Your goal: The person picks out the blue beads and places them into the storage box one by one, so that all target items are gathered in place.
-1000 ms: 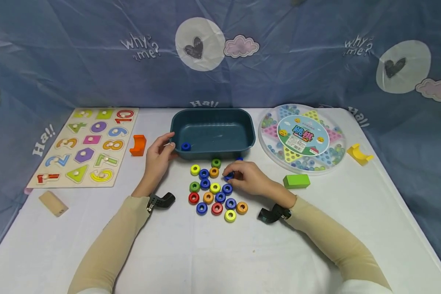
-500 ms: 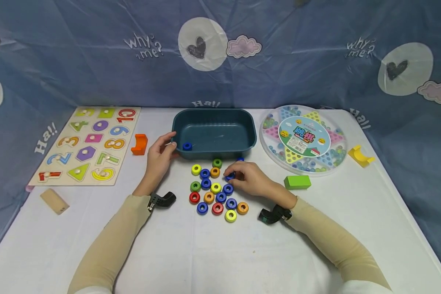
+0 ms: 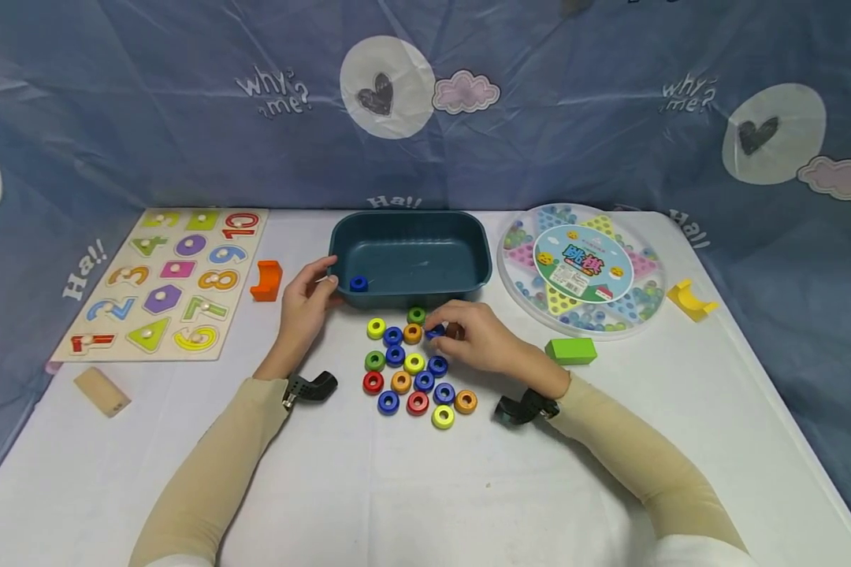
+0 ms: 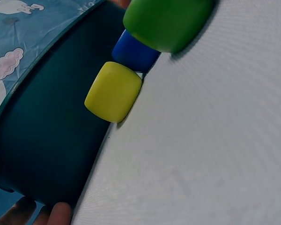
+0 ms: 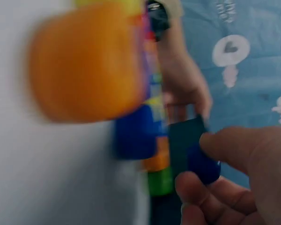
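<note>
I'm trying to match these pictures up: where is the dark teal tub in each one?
Head view: the tub sits at upper middle, beyond the rings.
Left wrist view: the tub slants along the left side.
Right wrist view: only part of the tub shows, right of centre, partly covered by the blue ring in the right hand.
Shared landmark: the left hand at the tub's end.

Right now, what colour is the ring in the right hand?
Blue: the ring shows best in the right wrist view, pinched by the right hand.
</note>
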{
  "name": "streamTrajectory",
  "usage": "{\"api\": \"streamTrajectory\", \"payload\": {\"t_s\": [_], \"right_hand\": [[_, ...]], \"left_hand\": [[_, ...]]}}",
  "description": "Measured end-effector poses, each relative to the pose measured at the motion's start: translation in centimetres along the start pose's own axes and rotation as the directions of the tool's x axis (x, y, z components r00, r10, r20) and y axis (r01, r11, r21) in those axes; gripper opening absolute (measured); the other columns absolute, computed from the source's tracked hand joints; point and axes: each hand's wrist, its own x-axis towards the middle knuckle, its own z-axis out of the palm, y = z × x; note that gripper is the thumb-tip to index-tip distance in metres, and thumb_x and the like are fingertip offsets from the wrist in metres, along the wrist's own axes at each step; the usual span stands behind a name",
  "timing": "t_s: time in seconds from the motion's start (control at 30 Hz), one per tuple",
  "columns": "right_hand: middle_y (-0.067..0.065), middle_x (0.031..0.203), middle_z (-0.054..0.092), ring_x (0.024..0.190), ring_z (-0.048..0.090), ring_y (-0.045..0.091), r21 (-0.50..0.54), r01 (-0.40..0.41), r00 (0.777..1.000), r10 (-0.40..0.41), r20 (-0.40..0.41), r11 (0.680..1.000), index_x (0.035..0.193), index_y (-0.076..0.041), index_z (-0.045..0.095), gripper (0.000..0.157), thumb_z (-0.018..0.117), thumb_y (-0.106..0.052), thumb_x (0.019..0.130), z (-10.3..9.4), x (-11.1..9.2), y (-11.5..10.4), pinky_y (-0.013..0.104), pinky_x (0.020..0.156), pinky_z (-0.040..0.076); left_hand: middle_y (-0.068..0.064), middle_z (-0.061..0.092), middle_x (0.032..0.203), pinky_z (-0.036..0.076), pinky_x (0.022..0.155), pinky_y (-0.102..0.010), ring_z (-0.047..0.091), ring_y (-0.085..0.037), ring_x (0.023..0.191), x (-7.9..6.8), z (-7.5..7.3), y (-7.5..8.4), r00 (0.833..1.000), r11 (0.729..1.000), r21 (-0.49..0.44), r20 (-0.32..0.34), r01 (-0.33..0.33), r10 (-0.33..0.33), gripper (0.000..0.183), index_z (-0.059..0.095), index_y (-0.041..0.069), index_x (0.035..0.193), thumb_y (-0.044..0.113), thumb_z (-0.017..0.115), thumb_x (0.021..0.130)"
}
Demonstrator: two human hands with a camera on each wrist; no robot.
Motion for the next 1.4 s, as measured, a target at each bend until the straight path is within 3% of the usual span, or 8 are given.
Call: {"api": "streamTrajectory", "payload": {"t_s": [0.17, 0.27, 0.5, 0.67, 0.83, 0.97, 1.13, 1.4], "right_hand": [[0.006, 0.1, 0.07, 0.069, 0.057, 0.009, -0.006, 0.114, 0.991, -0.114, -0.069, 0.993, 0.103, -0.006, 0.072, 0.018, 0.071, -0.01, 0.085, -1.4, 3.1, -1.9, 0.023, 0.06, 0.054], [0.006, 0.095, 0.07, 0.066, 0.055, 0.009, -0.003, 0.113, 0.988, -0.112, -0.101, 0.994, 0.104, -0.006, 0.072, 0.019, 0.072, -0.012, 0.086, -1.7, 5.6, -2.2, 0.022, 0.06, 0.05], [0.007, 0.104, 0.071, 0.061, 0.052, 0.014, -0.006, -0.082, 0.996, 0.082, -0.03, 0.997, 0.112, -0.005, 0.069, 0.025, 0.07, -0.015, 0.089, -1.0, 10.9, -0.7, 0.023, 0.057, 0.045], [0.008, 0.114, 0.07, 0.087, 0.065, 0.018, -0.064, -0.203, 0.977, 0.206, 0.055, 0.977, 0.115, -0.006, 0.068, 0.027, 0.069, -0.013, 0.089, 0.1, 13.3, 0.6, 0.027, 0.078, 0.055], [0.008, 0.117, 0.069, 0.112, 0.063, 0.02, -0.116, -0.257, 0.956, 0.27, 0.115, 0.959, 0.115, -0.007, 0.068, 0.027, 0.069, -0.013, 0.089, 1.1, 14.5, 1.3, 0.032, 0.097, 0.052], [0.008, 0.119, 0.069, 0.112, 0.063, 0.02, -0.149, -0.289, 0.939, 0.31, 0.147, 0.946, 0.117, -0.007, 0.068, 0.028, 0.069, -0.013, 0.089, 1.7, 15.0, 1.7, 0.033, 0.098, 0.051], [0.008, 0.119, 0.069, 0.107, 0.064, 0.021, -0.183, -0.327, 0.916, 0.359, 0.18, 0.927, 0.117, -0.008, 0.067, 0.028, 0.068, -0.01, 0.089, 2.0, 15.2, 2.1, 0.034, 0.096, 0.052], [0.008, 0.122, 0.068, 0.113, 0.063, 0.022, -0.174, -0.332, 0.911, 0.363, 0.195, 0.927, 0.119, -0.008, 0.067, 0.03, 0.068, -0.012, 0.089, 2.0, 15.2, 2.1, 0.035, 0.1, 0.051]], "left_hand": [[-0.018, 0.05, 0.139, 0.057, 0.09, -0.031, 0.058, -0.027, 0.112, 0.0, 0.0, -0.1, 1.0, 1.0, -0.01, 0.006, -0.004, 0.004, 0.04, 0.05, 0.004, 0.139, 0.012, 0.049, 0.1], [-0.019, 0.049, 0.14, 0.057, 0.09, -0.032, 0.057, -0.028, 0.112, 0.0, -0.1, -0.1, 1.0, 1.0, -0.017, 0.01, -0.007, 0.007, 0.04, 0.05, 0.003, 0.139, 0.012, 0.049, 0.1], [-0.016, 0.048, 0.142, 0.057, 0.09, -0.033, 0.058, -0.029, 0.112, 0.0, -0.1, -0.1, 1.0, 1.0, -0.016, 0.006, 0.005, -0.005, 0.04, 0.05, 0.004, 0.139, 0.013, 0.049, 0.1], [-0.017, 0.047, 0.144, 0.057, 0.091, -0.035, 0.057, -0.033, 0.114, 0.0, -0.1, -0.3, 1.0, 1.0, -0.023, 0.007, 0.002, -0.002, 0.041, 0.05, 0.002, 0.139, 0.013, 0.048, 0.1], [-0.015, 0.047, 0.145, 0.058, 0.088, -0.031, 0.057, -0.035, 0.116, 0.8, -0.3, -1.9, 1.0, 0.999, -0.053, 0.011, -0.002, 0.003, 0.041, 0.05, 0.004, 0.14, 0.014, 0.05, 0.1], [-0.012, 0.047, 0.145, 0.058, 0.085, -0.025, 0.058, -0.032, 0.116, 1.2, -0.2, -3.1, 1.0, 0.999, -0.04, -0.001, -0.015, 0.015, 0.04, 0.051, 0.008, 0.14, 0.017, 0.05, 0.1], [-0.012, 0.05, 0.141, 0.059, 0.081, -0.021, 0.059, -0.031, 0.114, 1.2, 0.0, -3.3, 0.999, 0.999, -0.016, -0.024, -0.045, 0.045, 0.039, 0.054, 0.009, 0.138, 0.019, 0.051, 0.1], [-0.014, 0.052, 0.139, 0.058, 0.076, -0.017, 0.062, -0.026, 0.103, 1.3, -0.1, -3.4, 0.998, 0.999, -0.027, -0.031, -0.046, 0.045, 0.038, 0.055, 0.008, 0.136, 0.018, 0.052, 0.099]]}}
